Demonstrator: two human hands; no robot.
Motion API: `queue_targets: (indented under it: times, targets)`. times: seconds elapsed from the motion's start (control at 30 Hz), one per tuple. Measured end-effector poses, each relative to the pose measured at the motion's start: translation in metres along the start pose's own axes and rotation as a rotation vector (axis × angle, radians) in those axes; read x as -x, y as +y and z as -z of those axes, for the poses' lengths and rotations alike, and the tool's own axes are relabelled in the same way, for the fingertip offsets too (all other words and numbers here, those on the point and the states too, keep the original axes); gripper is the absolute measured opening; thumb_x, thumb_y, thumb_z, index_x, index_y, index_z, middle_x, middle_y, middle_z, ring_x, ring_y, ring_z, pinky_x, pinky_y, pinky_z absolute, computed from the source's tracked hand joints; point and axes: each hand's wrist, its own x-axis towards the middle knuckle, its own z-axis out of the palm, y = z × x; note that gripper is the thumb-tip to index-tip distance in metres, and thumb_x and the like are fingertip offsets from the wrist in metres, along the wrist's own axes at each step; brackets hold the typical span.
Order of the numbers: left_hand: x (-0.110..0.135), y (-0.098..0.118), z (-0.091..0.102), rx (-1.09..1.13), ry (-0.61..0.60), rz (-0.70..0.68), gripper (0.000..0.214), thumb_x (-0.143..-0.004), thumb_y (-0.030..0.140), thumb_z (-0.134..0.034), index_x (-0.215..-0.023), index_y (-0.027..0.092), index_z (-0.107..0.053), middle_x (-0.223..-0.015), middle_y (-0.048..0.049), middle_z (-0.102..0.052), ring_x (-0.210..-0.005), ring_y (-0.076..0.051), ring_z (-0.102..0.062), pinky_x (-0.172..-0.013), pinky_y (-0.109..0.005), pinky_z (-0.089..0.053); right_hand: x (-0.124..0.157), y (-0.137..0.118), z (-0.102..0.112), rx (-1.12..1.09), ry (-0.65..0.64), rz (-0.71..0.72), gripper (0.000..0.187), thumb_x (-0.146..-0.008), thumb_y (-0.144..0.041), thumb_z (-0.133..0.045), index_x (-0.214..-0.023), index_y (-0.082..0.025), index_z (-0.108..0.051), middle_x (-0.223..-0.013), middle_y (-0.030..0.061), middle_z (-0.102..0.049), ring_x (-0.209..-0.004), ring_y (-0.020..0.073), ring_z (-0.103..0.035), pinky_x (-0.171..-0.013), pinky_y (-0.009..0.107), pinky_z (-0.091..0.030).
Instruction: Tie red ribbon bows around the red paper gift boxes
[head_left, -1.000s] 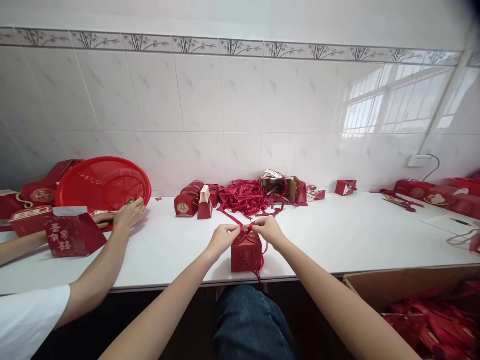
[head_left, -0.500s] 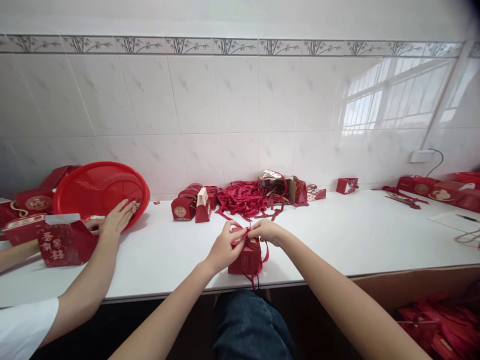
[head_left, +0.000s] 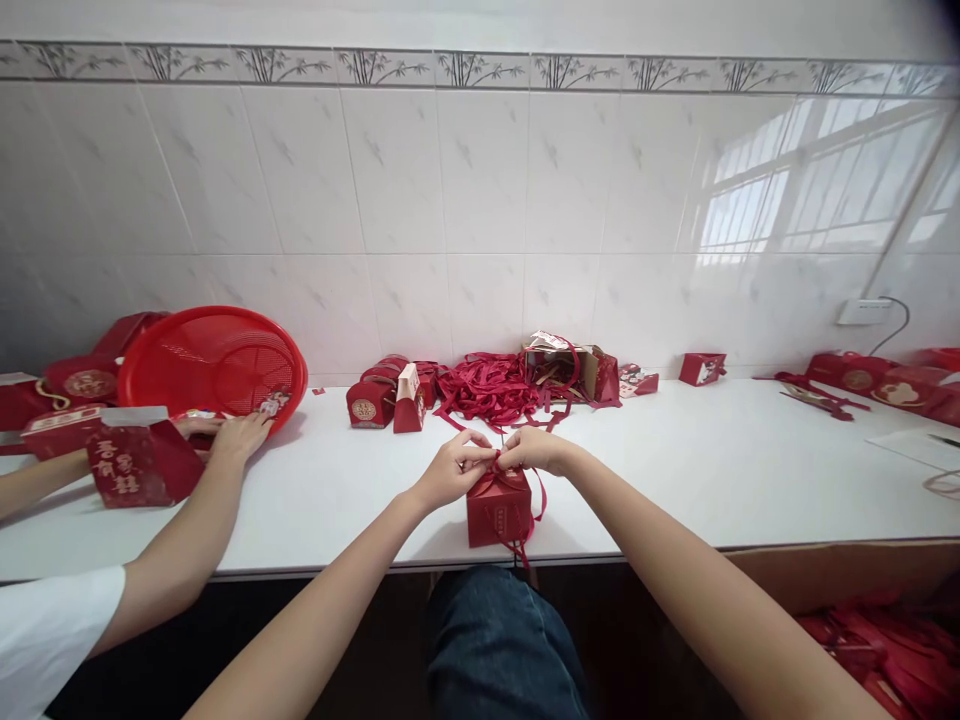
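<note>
A small red gift box (head_left: 498, 512) stands upright near the front edge of the white table. Red ribbon (head_left: 539, 500) is gathered at the top of the box, and its loose ends hang down the right side and front. My left hand (head_left: 454, 468) pinches the ribbon at the top from the left. From the right, the fingertips of my right hand (head_left: 534, 450) are closed on the same ribbon, touching the left fingertips. The fingers partly hide the spot where the ribbon crosses.
Behind the box lies a heap of red ribbons (head_left: 487, 392) beside an open box of scraps (head_left: 551, 370). Finished-looking red boxes (head_left: 370, 400) stand left of it. A co-worker's hand (head_left: 244, 432) reaches into a red basket (head_left: 180, 370). A cardboard carton (head_left: 840, 570) sits below right.
My left hand has drawn slightly back from over the box top, showing more of it. The co-worker's hand has moved lower in the basket. The view has shifted a little.
</note>
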Motion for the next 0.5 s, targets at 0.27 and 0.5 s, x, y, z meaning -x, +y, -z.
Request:
queue_targets:
  times: [0.27,0.5]
  targets:
    - [-0.011,0.004,0.002,0.075,-0.027,0.067,0.015,-0.073,0.019,-0.059,-0.076,0.018,-0.074,-0.089,-0.0065,-0.067,-0.068,-0.013,-0.059,-0.060,-0.024,-0.046,0.003,0.004,0.000,0.076,0.093,-0.006,0.002,-0.052,-0.015,-0.065,-0.051,-0.014,-0.064,-0.044,-0.0057,-0.048,-0.049,0.0071,-0.036,-0.046,0.022,-0.027]
    - [-0.012,0.006,0.012,0.083,-0.054,0.249,0.015,-0.063,0.018,-0.059,-0.071,0.017,-0.072,-0.082,-0.0032,-0.064,-0.056,-0.009,-0.051,-0.051,-0.022,-0.040,0.010,0.000,-0.003,0.152,0.193,-0.006,0.008,-0.057,-0.022,-0.066,-0.054,-0.015,-0.065,-0.052,-0.0024,-0.057,-0.053,0.0090,-0.045,-0.050,0.021,-0.034]
